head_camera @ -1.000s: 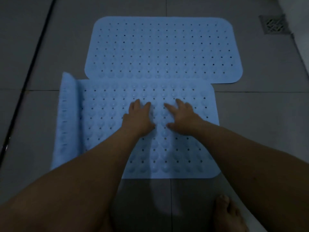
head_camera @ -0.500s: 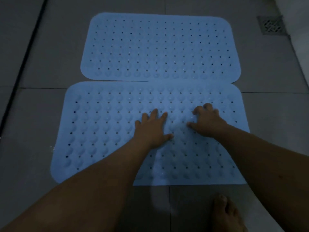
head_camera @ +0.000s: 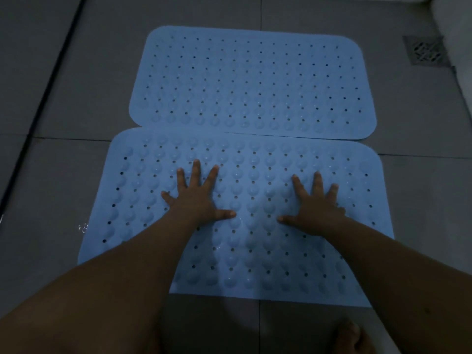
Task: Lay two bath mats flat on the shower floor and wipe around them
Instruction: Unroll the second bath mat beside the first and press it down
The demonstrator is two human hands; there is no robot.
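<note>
Two light-blue perforated bath mats lie flat on the grey tiled shower floor. The far mat (head_camera: pixel 252 80) is spread out higher in the view. The near mat (head_camera: pixel 255 251) lies just below it, its upper edge slightly overlapping the far mat's lower edge. My left hand (head_camera: pixel 196 198) presses palm-down on the near mat's left-centre with fingers spread. My right hand (head_camera: pixel 316 208) presses palm-down on its right-centre, fingers also spread. Neither hand holds anything.
A square metal floor drain (head_camera: pixel 424 49) sits at the upper right beside a white wall base (head_camera: pixel 454 60). A dark floor groove (head_camera: pixel 46 98) runs diagonally on the left. My bare foot (head_camera: pixel 350 338) stands at the bottom right. Small water drops glint left of the near mat.
The near mat's rolled left end has unfolded and now lies flat. Both hands have moved apart and spread their fingers on the mat.
</note>
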